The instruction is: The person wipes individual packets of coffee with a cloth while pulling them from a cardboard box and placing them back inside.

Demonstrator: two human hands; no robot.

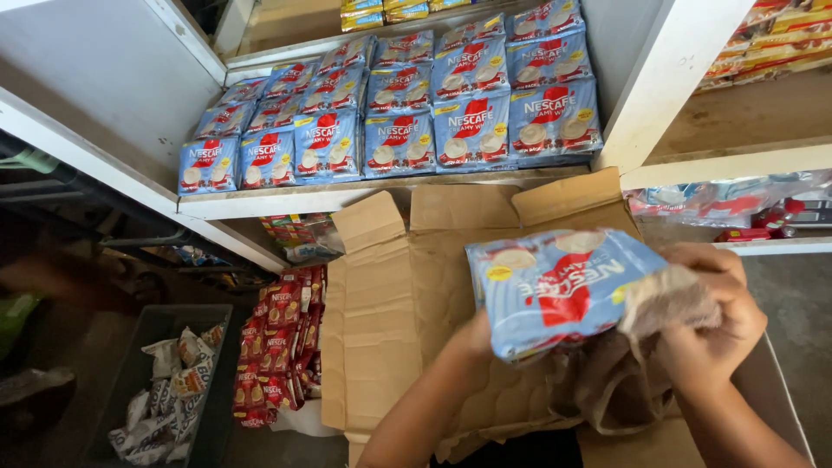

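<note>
Holding blue packet (559, 290) between left hand (472, 338), right hand (715, 325) with cloth (667, 303).

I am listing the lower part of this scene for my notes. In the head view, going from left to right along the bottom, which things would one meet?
Dark bin of grey-white sachets → hanging red sachet strips → opened cardboard box → left hand → blue sachet pack → brown cloth → right hand.

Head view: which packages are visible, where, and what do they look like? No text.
Light-blue flat pouch with red logo: held between both hands over the open cardboard box.
Rows of matching blue pouches: on the white shelf.
Red sachet strips: hanging left of the box.
White-grey packets: dark bin, lower left.
Yellow-red packs: upper right shelf.
</note>
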